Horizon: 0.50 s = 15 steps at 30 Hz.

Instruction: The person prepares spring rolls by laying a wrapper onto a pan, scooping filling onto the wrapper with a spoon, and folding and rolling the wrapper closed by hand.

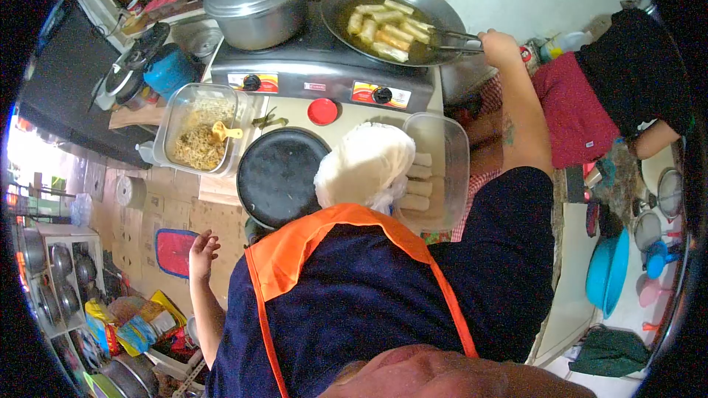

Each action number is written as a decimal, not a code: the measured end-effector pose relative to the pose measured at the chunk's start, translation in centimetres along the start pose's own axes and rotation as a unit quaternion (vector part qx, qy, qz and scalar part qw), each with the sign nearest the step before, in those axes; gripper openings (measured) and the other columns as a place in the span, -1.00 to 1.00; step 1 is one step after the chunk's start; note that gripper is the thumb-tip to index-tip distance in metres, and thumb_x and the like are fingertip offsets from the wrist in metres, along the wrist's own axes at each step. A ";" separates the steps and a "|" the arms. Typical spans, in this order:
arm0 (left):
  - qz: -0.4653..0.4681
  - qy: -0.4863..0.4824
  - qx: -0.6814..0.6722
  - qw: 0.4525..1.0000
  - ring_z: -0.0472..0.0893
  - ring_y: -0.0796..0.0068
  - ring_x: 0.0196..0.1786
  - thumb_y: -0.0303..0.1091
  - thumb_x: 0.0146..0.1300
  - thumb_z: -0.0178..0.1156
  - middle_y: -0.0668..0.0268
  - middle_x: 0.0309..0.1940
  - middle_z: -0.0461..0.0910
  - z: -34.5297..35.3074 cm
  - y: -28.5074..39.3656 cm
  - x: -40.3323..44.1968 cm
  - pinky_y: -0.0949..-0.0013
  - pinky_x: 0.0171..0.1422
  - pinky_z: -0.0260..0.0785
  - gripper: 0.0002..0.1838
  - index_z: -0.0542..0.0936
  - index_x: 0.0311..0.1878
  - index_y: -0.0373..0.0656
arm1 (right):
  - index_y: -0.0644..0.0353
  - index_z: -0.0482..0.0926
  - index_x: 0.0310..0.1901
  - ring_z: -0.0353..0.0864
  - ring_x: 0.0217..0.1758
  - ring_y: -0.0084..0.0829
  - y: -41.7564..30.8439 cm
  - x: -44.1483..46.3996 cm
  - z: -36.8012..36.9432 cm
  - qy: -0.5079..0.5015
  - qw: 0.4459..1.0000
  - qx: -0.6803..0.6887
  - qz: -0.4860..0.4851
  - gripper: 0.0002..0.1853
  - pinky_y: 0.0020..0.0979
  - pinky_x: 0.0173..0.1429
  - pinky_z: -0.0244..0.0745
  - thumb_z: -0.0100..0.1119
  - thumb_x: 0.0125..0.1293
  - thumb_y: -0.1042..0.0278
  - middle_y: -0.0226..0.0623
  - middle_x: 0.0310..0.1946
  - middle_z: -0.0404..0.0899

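My right hand (500, 49) is closed around the handle end of metal tongs (459, 43), whose tips reach into a wok (341, 1) on the stove's right burner. Several pale-golden spring rolls (391, 33) lie in the oil there, close to the tips; whether the tongs grip one I cannot tell. My left hand (204, 254) hangs low at the left, fingers loosely bent and apart, holding nothing. In front of me are a round black pan (282, 177), a stack of white wrappers (369, 163) and a clear plastic tub (459, 169) with uncooked rolls (419, 186).
A lidded aluminium pot (258, 4) stands on the left burner of the gas stove (317, 74). Left of the black pan, a plastic container (171, 129) holds noodle-like filling and a yellow spoon (226, 132). A red lid (322, 111) lies before the stove. Another person (582, 103) is at the right.
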<state>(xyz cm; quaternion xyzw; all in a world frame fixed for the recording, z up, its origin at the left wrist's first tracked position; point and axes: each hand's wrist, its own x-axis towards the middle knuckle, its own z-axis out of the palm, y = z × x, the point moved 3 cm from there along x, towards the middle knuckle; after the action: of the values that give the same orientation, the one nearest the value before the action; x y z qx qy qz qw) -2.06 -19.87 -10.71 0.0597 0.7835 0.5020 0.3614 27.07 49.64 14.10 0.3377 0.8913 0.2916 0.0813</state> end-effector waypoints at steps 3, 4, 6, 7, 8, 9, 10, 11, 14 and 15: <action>-0.005 0.011 -0.017 1.000 0.49 0.58 -0.25 -0.27 0.20 0.09 0.32 -0.18 0.51 0.1 0.4 -0.5 0.54 -0.27 0.31 -0.56 0.35 0.12 -0.22 | 0.08 0.50 -0.18 0.53 -0.18 -0.13 0.5 -0.4 -1.8 -0.020 0.998 0.039 0.046 -0.71 -0.20 -0.12 0.45 0.05 -0.01 0.49 -0.15 -0.29 0.51; -0.001 0.016 -0.034 0.999 0.49 0.59 -0.28 -0.31 0.21 0.09 0.30 -0.21 0.50 0.2 0.7 -0.5 0.56 -0.31 0.32 -0.56 0.34 0.12 -0.28 | 0.07 0.50 -0.16 0.53 -0.18 -0.13 0.6 -0.6 -2.5 -0.014 0.997 0.063 0.029 -0.70 -0.21 -0.12 0.45 0.06 -0.02 0.49 -0.14 -0.28 0.51; -0.005 0.010 -0.023 1.000 0.50 0.57 -0.25 -0.28 0.20 0.08 0.32 -0.18 0.51 0.0 0.5 -0.4 0.53 -0.27 0.31 -0.56 0.34 0.13 -0.23 | 0.06 0.51 -0.14 0.53 -0.19 -0.12 0.6 -0.9 -3.3 -0.007 0.996 0.086 0.013 -0.68 -0.22 -0.11 0.44 0.07 -0.02 0.49 -0.14 -0.28 0.51; -0.009 0.005 -0.012 1.000 0.50 0.55 -0.21 -0.24 0.19 0.08 0.34 -0.14 0.52 0.0 0.4 -0.3 0.49 -0.23 0.29 -0.56 0.35 0.13 -0.18 | 0.05 0.50 -0.12 0.52 -0.20 -0.12 0.4 -1.0 -3.5 0.001 0.994 0.110 -0.025 -0.65 -0.22 -0.12 0.44 0.07 -0.03 0.49 -0.14 -0.28 0.51; -0.010 0.004 -0.012 1.000 0.50 0.55 -0.21 -0.24 0.19 0.08 0.34 -0.14 0.52 0.0 0.3 -0.1 0.49 -0.23 0.29 -0.56 0.35 0.13 -0.18 | 0.04 0.50 -0.10 0.52 -0.21 -0.11 0.1 -1.0 -3.6 0.010 0.989 0.133 -0.063 -0.63 -0.23 -0.12 0.43 0.07 -0.04 0.49 -0.14 -0.29 0.50; -0.006 -0.001 -0.008 1.000 0.50 0.55 -0.21 -0.24 0.19 0.08 0.33 -0.14 0.52 0.1 0.4 0.0 0.50 -0.23 0.29 -0.56 0.35 0.13 -0.18 | 0.04 0.50 -0.10 0.52 -0.21 -0.11 0.0 -1.0 -3.4 0.009 0.989 0.133 -0.063 -0.63 -0.23 -0.12 0.43 0.07 -0.04 0.49 -0.14 -0.29 0.50; -0.003 -0.006 -0.006 1.000 0.50 0.55 -0.21 -0.24 0.19 0.08 0.32 -0.14 0.52 0.2 0.5 0.1 0.50 -0.23 0.29 -0.56 0.35 0.12 -0.18 | 0.03 0.50 -0.09 0.52 -0.23 -0.12 -0.3 -1.0 -3.0 0.016 0.992 0.102 -0.074 -0.62 -0.22 -0.14 0.43 0.07 -0.04 0.49 -0.15 -0.32 0.50; -0.003 -0.007 -0.006 1.000 0.50 0.55 -0.21 -0.24 0.19 0.08 0.32 -0.14 0.52 0.4 0.5 0.2 0.50 -0.23 0.29 -0.56 0.35 0.12 -0.18 | 0.02 0.50 -0.08 0.52 -0.25 -0.12 -0.5 -1.0 -2.7 0.024 0.994 0.071 -0.085 -0.60 -0.21 -0.16 0.43 0.06 -0.04 0.50 -0.17 -0.34 0.49; 0.018 -0.012 0.005 1.000 0.50 0.54 -0.21 -0.23 0.19 0.10 0.32 -0.13 0.52 0.6 0.9 0.5 0.50 -0.22 0.29 -0.55 0.36 0.12 -0.18 | 0.00 0.50 -0.16 0.55 -0.25 -0.15 -0.7 -1.5 -2.8 0.064 0.993 0.024 -0.091 -0.70 -0.20 -0.20 0.47 0.10 0.00 0.43 -0.18 -0.34 0.50; 0.014 -0.009 0.003 1.000 0.50 0.54 -0.21 -0.22 0.18 0.10 0.32 -0.14 0.52 0.6 1.0 0.6 0.50 -0.22 0.29 -0.55 0.36 0.12 -0.18 | 0.00 0.50 -0.16 0.55 -0.25 -0.15 -0.7 -1.5 -2.6 0.064 0.993 0.024 -0.092 -0.70 -0.20 -0.20 0.47 0.10 0.00 0.43 -0.18 -0.34 0.50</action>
<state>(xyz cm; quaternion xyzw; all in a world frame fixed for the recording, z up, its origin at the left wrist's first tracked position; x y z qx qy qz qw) -2.37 -18.63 -10.33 0.0765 0.7809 0.5037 0.3614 26.96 47.02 15.70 0.2370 0.9286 0.2825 0.0421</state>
